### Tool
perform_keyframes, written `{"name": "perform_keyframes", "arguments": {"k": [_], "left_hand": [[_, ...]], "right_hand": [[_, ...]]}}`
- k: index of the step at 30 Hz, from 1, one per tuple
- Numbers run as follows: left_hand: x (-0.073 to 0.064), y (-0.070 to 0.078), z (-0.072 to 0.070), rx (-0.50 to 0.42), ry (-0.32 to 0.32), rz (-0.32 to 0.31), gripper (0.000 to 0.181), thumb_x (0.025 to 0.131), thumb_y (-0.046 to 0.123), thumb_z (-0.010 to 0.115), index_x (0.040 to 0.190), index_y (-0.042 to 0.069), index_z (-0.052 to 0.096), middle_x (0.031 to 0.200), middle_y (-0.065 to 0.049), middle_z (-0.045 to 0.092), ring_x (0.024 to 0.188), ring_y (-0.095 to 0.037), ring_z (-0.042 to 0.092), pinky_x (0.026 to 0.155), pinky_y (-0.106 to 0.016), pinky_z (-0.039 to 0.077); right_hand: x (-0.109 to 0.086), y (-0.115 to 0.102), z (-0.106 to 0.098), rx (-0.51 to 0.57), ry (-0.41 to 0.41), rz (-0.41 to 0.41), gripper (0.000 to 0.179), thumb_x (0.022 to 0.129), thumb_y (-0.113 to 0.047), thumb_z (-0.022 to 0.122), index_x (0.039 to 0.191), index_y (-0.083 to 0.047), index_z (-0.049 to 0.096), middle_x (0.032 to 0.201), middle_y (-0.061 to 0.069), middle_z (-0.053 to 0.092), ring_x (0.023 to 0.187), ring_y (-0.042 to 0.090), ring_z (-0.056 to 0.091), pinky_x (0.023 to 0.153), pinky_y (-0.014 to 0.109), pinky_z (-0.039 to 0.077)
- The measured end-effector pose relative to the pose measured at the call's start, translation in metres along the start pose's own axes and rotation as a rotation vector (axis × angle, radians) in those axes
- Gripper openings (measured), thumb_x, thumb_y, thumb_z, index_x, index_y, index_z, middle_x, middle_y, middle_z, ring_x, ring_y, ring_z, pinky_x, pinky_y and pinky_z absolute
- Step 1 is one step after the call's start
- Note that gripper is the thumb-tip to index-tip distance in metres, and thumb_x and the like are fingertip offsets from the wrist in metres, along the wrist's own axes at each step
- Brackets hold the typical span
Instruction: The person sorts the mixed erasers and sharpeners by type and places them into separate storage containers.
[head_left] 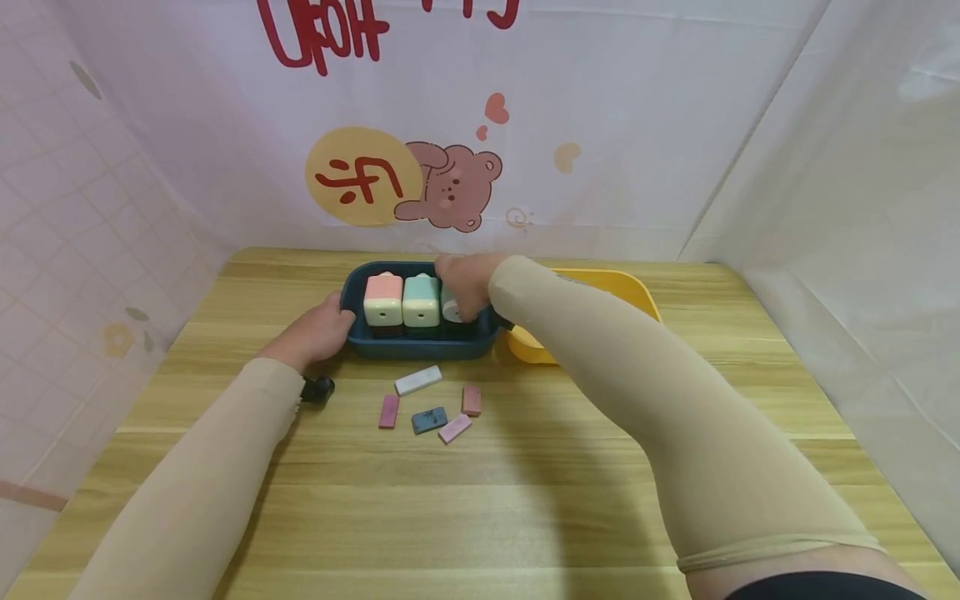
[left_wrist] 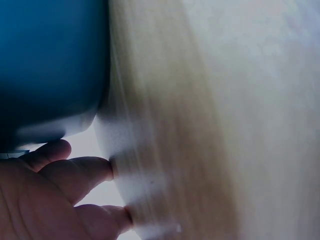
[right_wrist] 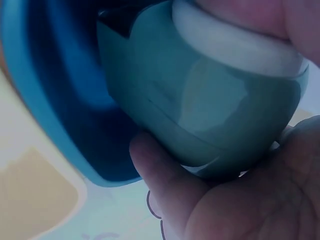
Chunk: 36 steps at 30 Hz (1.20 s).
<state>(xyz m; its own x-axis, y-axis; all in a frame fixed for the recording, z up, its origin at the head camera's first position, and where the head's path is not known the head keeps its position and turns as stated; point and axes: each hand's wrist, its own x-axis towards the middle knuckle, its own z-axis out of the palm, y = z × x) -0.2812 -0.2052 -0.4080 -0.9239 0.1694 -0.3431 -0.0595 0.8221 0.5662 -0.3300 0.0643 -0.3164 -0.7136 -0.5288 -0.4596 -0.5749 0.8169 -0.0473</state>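
A dark blue tray sits at the back of the table. My left hand holds its left end, thumb over the rim; in the left wrist view the bent fingers lie outside the wall. Inside the tray stand a pink-and-cream box-shaped holder and a teal-and-cream one, each with a small front hole. To their right, my right hand grips a rounded teal-and-white container within the tray. In the right wrist view the thumb and fingers wrap its sides; its far side is hidden.
A yellow tray stands right of the blue one, partly behind my right forearm. In front lie small erasers: a white, a blue and several pink ones. A printed cloth hangs behind the table.
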Motion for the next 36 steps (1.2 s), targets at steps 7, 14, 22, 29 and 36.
{"name": "perform_keyframes", "arguments": {"k": [7,14,22,29,36], "left_hand": [[-0.0010,0.0008,-0.0012,-0.001,-0.003,-0.002,0.068,0.111,0.036,0.020,0.166,-0.001,0.009,0.170,-0.028,0.024,0.139,-0.040,0.041,0.127,-0.065,0.023],[-0.0004,0.0007,-0.0005,0.001,-0.002,-0.002,0.067,0.110,0.035,0.020,0.166,-0.001,0.009,0.170,-0.028,0.026,0.138,-0.040,0.042,0.126,-0.065,0.024],[-0.0005,0.0005,0.0001,0.001,0.003,0.005,0.068,0.110,0.035,0.019,0.166,-0.001,0.009,0.170,-0.028,0.025,0.141,-0.041,0.041,0.126,-0.065,0.023],[0.0006,-0.0004,0.0008,0.004,0.013,0.008,0.068,0.110,0.036,0.019,0.167,0.000,0.009,0.170,-0.028,0.025,0.145,-0.041,0.040,0.126,-0.065,0.023],[0.0001,-0.0006,0.0002,-0.002,0.001,0.002,0.068,0.110,0.036,0.019,0.167,0.001,0.007,0.171,-0.027,0.023,0.151,-0.043,0.036,0.127,-0.066,0.021]], "right_hand": [[0.0012,-0.0027,0.0009,0.008,-0.011,0.032,0.071,0.085,-0.023,0.084,0.139,-0.014,0.040,0.123,0.003,0.056,0.111,0.024,0.059,0.102,0.036,0.052],[0.0024,-0.0025,0.0026,0.026,-0.032,0.054,0.076,0.084,-0.024,0.086,0.142,-0.013,0.038,0.124,0.005,0.056,0.112,0.026,0.059,0.105,0.038,0.052],[0.0044,-0.0015,0.0047,0.007,-0.039,0.048,0.081,0.085,-0.025,0.085,0.147,-0.012,0.035,0.126,0.005,0.056,0.113,0.025,0.058,0.109,0.039,0.050],[0.0065,0.0001,0.0064,-0.013,-0.065,0.065,0.085,0.086,-0.027,0.083,0.152,-0.012,0.031,0.128,0.004,0.055,0.115,0.025,0.057,0.110,0.040,0.049],[0.0091,0.0029,0.0081,0.000,-0.086,0.076,0.079,0.088,-0.027,0.083,0.149,-0.012,0.035,0.127,0.004,0.057,0.115,0.025,0.058,0.108,0.039,0.051]]}}
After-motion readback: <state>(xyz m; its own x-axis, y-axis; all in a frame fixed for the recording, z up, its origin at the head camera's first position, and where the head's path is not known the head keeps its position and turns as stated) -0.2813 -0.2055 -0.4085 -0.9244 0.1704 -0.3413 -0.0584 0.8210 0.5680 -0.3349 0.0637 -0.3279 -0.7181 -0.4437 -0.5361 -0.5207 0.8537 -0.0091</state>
